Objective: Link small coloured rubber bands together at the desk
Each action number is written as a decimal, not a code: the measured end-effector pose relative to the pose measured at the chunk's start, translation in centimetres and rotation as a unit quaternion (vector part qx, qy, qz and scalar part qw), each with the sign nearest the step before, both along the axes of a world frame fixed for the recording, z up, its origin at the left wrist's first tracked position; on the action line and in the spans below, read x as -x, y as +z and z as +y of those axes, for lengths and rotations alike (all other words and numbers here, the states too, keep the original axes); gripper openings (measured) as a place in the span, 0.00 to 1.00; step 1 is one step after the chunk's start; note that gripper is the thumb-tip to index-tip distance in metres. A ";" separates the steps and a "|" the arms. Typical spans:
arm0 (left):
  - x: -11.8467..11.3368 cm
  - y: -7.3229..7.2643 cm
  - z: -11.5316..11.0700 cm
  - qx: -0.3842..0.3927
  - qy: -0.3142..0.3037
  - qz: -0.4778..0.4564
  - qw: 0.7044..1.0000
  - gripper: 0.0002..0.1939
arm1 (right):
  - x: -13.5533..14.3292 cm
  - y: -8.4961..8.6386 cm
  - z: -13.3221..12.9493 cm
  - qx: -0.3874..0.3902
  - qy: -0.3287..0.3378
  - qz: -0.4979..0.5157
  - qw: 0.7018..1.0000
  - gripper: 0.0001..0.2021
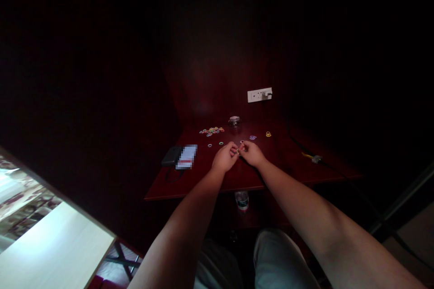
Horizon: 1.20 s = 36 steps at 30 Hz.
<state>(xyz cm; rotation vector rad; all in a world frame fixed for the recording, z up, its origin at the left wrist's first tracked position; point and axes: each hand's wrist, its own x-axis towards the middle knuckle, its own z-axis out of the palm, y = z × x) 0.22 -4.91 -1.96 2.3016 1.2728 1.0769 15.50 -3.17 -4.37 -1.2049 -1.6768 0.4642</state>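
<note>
Over the middle of the dark red table point(200, 183), my left hand point(225, 157) and my right hand point(251, 152) meet at the fingertips. Both pinch a small yellowish ring point(238, 151) between them. Just beyond my hands lie a pale ring point(209, 145) and a green ring point(221, 143). A pile of colourful rings point(213, 131) rests farther back on the left. Purple rings point(252, 137) and a yellow ring point(268, 134) are at the back right. Behind my hands stands a clear jar point(234, 123).
A phone point(187, 156) and a black case point(171, 156) lie at the left. On the right is a cable with a grey connector point(316, 159). A socket strip point(259, 95) is on the back wall. Below the table's front edge stands a bottle point(242, 200).
</note>
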 end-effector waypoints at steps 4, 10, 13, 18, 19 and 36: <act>0.0 -0.1 0.1 -0.029 -0.013 0.008 0.999 0.07 | 0.0 0.0 0.0 -0.005 0.002 -0.001 1.000 0.04; 0.0 0.0 0.0 -0.039 0.010 0.031 0.999 0.03 | 0.0 -0.2 0.1 -0.012 0.012 -0.006 1.000 0.03; 0.0 0.1 0.0 -0.033 0.022 0.029 0.999 0.03 | 0.1 0.1 -0.2 -0.018 0.018 -0.010 1.000 0.03; 0.0 0.1 0.0 -0.021 0.021 0.015 0.999 0.06 | 0.2 0.6 -0.6 -0.026 0.022 -0.018 0.999 0.04; 0.0 0.1 0.0 -0.020 0.019 0.011 1.000 0.06 | 0.2 0.6 -0.6 -0.025 0.022 -0.020 0.999 0.04; 0.0 -0.3 0.4 -0.005 0.033 0.003 0.999 0.06 | 0.1 0.6 -0.7 -0.008 0.008 -0.040 0.999 0.03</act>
